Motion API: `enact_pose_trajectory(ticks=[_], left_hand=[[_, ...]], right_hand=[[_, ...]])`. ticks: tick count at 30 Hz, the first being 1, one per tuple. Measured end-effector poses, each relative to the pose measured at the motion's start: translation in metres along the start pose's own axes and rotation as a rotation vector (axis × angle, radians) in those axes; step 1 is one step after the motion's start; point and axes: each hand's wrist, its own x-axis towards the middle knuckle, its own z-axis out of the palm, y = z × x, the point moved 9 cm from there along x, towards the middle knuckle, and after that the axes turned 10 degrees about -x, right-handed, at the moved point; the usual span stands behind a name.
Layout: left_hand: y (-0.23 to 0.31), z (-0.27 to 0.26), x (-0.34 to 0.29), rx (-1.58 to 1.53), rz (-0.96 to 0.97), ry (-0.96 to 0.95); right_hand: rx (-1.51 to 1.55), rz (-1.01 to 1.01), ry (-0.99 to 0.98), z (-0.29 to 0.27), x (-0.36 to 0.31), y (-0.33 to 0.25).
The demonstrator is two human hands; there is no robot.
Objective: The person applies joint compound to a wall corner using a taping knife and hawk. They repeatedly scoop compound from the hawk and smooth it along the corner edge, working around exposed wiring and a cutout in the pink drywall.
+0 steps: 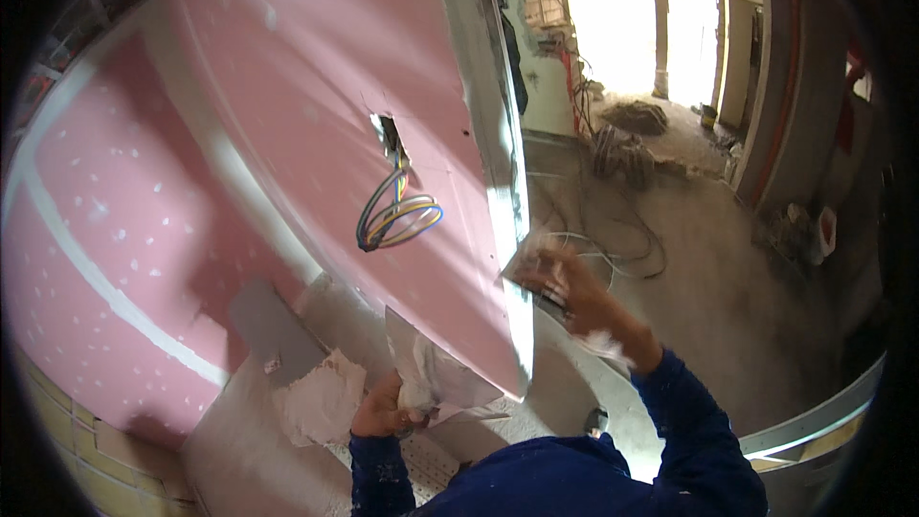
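My right hand point(572, 289) is closed around a putty knife point(522, 260), whose metal blade meets the white, plaster-covered corner edge point(517, 302) of a pink plasterboard wall point(325, 67). That hand is slightly blurred. Lower down and to the left, my left hand point(383, 407) grips a wide metal plastering blade point(445, 375). Pale filler lies on this blade close to my fingers. It sits just in front of the wall's lower part. Whitish smears of filler mark my right wrist.
A coil of coloured wires point(397, 220) hangs from a hole in the plasterboard. Below left are a grey board point(276, 330) and a crumpled pale sack point(321, 397). Cables point(641, 254) loop over the dusty floor at right, toward a bright opening point(613, 29). A metal profile point(814, 416) curves at lower right.
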Motion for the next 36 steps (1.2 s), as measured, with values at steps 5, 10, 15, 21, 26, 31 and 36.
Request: enact_pose_trajectory(ticks=[5, 10, 15, 21, 26, 31, 36], left_hand=[[-0.019, -0.003, 0.004, 0.406, -0.316, 0.182], [-0.032, 0.001, -0.001, 0.34, -0.249, 0.172], [-0.052, -0.035, -0.036, 0.224, -0.266, 0.312], [-0.055, -0.061, -0.068, 0.16, -0.249, 0.423], [-0.051, -0.046, -0.018, 0.278, -0.248, 0.281], [-0.04, -0.005, 0.037, 0.274, -0.178, 0.072], [-0.04, 0.025, 0.051, 0.103, -0.189, -0.064]], right_hand=[[-0.216, -0.205, 0.664, -0.142, 0.118, 0.0], [-0.442, -0.508, 0.991, -0.201, 0.208, -0.032], [-0.558, -0.256, 0.767, -0.153, 0.211, 0.01], [-0.475, -0.03, 0.574, -0.036, 0.116, 0.06], [-0.368, 0.029, 0.429, 0.015, 0.059, 0.058], [0.049, 0.235, 0.316, 0.009, -0.003, 0.064], [1.063, 0.572, 0.318, 0.032, -0.07, 0.063]])
